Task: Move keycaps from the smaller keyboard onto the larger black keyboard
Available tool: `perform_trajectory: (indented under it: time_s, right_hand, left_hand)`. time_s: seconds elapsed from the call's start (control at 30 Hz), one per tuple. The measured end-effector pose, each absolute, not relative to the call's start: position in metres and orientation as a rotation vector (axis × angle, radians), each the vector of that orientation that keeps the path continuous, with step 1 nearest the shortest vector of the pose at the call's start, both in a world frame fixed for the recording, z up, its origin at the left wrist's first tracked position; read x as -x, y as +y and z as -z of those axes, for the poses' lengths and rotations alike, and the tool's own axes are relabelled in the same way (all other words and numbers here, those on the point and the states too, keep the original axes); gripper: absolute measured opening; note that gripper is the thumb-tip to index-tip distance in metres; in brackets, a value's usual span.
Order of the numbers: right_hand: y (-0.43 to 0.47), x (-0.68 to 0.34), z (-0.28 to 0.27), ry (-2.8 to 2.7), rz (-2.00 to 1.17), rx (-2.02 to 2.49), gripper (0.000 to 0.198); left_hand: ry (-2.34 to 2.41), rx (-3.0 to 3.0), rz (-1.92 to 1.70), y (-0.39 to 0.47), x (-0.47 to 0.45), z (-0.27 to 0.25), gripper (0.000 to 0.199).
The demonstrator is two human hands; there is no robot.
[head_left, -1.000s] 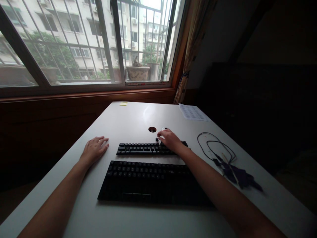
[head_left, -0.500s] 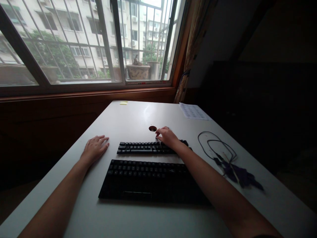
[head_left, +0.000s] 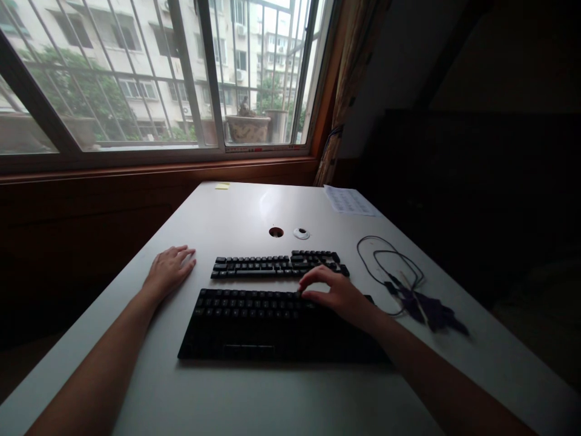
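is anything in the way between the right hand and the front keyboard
Nothing visible: the right hand has its fingers at the far edge of the front keyboard. The rows of keys lie beyond.

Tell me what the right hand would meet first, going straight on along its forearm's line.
Likely the rows of black keys beyond the keyboard, ahead and left of the right hand; the fingers' height is unclear, so the keyboard may catch first.

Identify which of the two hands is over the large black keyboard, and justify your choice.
The right hand: it curls over the large black keyboard near its far edge, whereas the left hand lies on the white table, to the keyboard's left.
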State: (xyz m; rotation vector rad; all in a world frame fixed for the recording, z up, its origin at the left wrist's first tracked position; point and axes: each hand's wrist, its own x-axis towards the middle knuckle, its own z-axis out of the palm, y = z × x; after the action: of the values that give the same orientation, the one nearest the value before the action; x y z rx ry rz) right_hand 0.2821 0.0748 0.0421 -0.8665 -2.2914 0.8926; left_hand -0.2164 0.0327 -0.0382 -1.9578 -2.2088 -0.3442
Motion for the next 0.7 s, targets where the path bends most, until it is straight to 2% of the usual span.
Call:
perform_trajectory:
  time_s: [0.13,0.3,0.7]
  right_hand:
    - [0.05,-0.298,-0.028,-2.215,-0.944,0.962,0.01]
    - [0.038,-0.296,-0.021,-2.209,-0.749,0.962,0.004]
    - [0.024,-0.286,-0.011,-2.336,-0.366,0.696,0.015]
  left_hand:
    - [-2.205,1.96,0.35,0.034,0.218,0.038,0.059]
    - [-2.2,1.964,0.361,0.035,0.219,0.038,0.059]
    - [-2.18,1.977,0.379,0.037,0.223,0.038,0.059]
